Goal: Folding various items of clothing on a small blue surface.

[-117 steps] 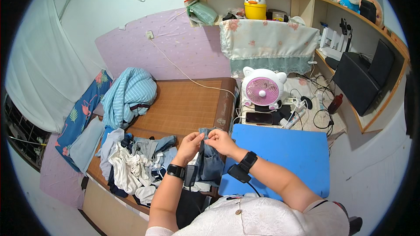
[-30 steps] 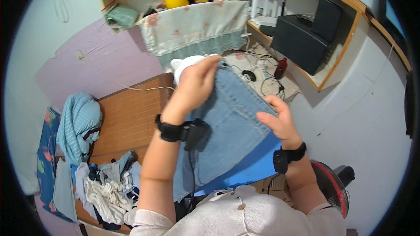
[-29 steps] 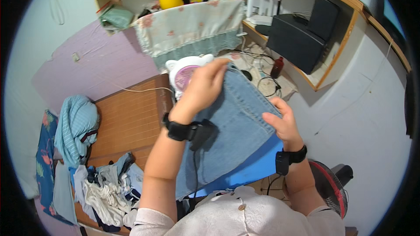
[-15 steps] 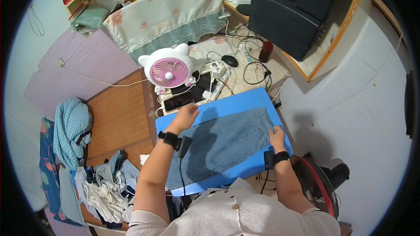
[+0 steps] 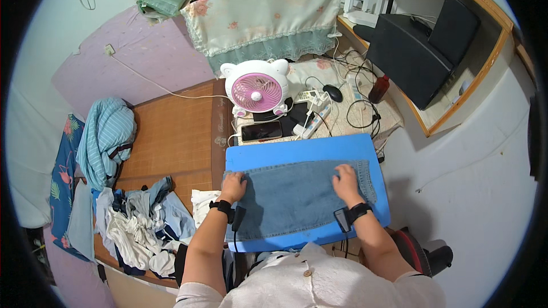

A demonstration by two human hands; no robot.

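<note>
Denim piece (image 5: 297, 197) spread flat on the blue board (image 5: 302, 151), covering most of it, blue showing along the far edge and right side. Left hand (image 5: 233, 185) pressed palm-down on the denim's left end, near the top corner; no grip there, fingers just laid flat and spread on the cloth. Right hand (image 5: 346, 178) same deal toward the right end, open palm on the fabric, nothing pinched or held. Black band on each wrist.

Just beyond the board: dark phone (image 5: 261, 131) and a white power strip (image 5: 311, 122), pink-and-white fan (image 5: 257, 86) standing behind them. Off to the left, messy pile of clothes (image 5: 137, 228) on the woven mat (image 5: 171, 134), plus a striped teal bundle (image 5: 105, 137) further up. Black monitor (image 5: 419, 45) on the counter at far right.
</note>
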